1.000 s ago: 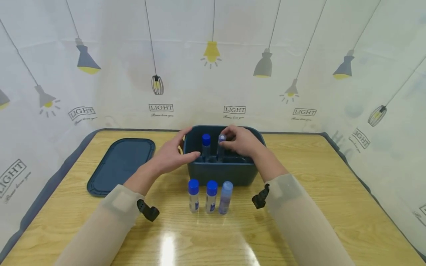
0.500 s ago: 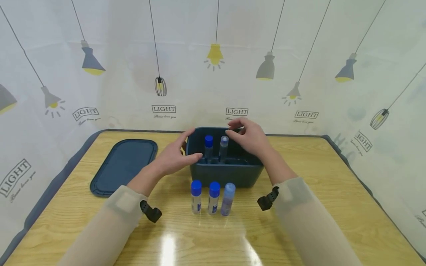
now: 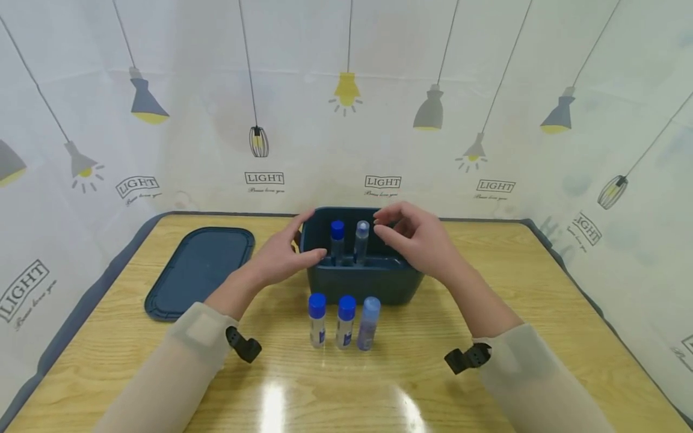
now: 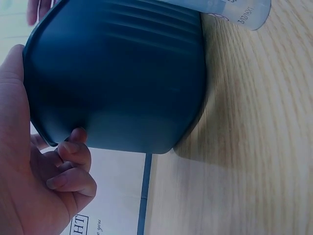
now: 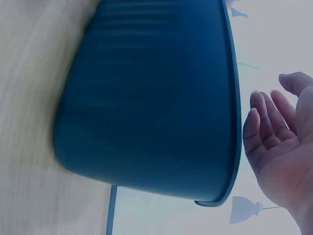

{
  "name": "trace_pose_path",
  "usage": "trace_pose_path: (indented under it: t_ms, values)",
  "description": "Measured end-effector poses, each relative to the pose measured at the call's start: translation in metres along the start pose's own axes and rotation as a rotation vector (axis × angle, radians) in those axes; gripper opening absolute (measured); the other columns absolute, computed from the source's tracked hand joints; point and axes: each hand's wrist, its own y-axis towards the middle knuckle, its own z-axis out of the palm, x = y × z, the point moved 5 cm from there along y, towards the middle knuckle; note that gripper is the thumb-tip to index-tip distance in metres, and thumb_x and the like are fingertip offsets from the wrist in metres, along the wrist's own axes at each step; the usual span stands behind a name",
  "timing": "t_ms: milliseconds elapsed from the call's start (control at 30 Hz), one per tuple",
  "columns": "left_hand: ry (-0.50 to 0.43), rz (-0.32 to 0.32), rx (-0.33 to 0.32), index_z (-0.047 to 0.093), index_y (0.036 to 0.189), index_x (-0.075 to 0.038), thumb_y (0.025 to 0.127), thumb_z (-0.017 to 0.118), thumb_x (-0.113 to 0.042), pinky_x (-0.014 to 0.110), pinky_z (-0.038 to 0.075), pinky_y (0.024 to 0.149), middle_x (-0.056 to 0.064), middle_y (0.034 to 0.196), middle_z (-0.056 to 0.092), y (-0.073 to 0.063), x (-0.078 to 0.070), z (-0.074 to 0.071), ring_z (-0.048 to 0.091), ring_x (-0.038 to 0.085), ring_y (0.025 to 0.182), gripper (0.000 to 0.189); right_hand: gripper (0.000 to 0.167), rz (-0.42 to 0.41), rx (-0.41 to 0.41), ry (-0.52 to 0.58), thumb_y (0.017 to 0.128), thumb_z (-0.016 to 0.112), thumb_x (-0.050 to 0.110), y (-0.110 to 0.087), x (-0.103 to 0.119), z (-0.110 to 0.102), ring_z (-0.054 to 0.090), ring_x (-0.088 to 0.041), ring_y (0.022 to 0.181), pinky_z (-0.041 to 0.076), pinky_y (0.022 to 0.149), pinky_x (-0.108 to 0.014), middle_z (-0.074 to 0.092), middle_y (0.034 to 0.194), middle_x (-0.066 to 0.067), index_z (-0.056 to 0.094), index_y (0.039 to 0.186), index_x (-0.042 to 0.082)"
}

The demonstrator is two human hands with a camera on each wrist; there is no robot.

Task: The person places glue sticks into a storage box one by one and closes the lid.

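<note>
Dark blue bin (image 3: 363,285) sits at the 12 o'clock side of the bench (image 3: 541,337), a blue-capped bottle (image 3: 337,234) and pale-topped bottle (image 3: 361,242) standing inside. Left hand (image 3: 278,255) grips it around 9 o'clock; right hand (image 3: 422,240) hovers near 3, loosely bent, holding nothing. Three more bottles (image 3: 345,334) at 6, lid (image 3: 203,270) past 9.

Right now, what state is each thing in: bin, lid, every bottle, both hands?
Dark blue bin: upright, open
Dark blue lid: off, lying flat
Blue-capped bottle inside bin: standing, cap on
Clear-topped bottle inside bin: standing; capped or not, unclear
Two blue-capped bottles outside: standing, caps on
Light-blue-capped bottle: standing, cap on
Left hand: gripping bin's rim
Right hand: fingers loosely curled, holding nothing
</note>
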Motion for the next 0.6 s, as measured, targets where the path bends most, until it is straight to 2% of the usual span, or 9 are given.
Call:
trace_pose_path:
  t_ms: [333,600]
  values:
    - [-0.004,-0.009,0.009,0.017,0.177,-0.039,0.098,0.072,-0.058,0.041,0.053,0.081,0.017,0.134,0.061,-0.002,-0.002,-0.001,0.061,0.032,0.103,0.098,0.021,-0.001,0.064,0.053,0.108,0.072,0.022,-0.043,0.001,0.002,0.067,-0.022,0.086,0.057,0.072,-0.029,0.078,0.117,-0.003,0.074,0.128,0.014]
    - [0.008,-0.008,0.012,0.017,0.177,-0.038,0.099,0.071,-0.059,0.041,0.053,0.081,0.017,0.135,0.061,-0.002,-0.003,-0.001,0.061,0.032,0.102,0.097,0.021,0.050,0.145,0.094,0.108,0.072,0.027,-0.068,-0.005,0.016,0.065,-0.022,0.085,0.055,0.069,-0.029,0.076,0.116,0.000,0.074,0.127,0.019]
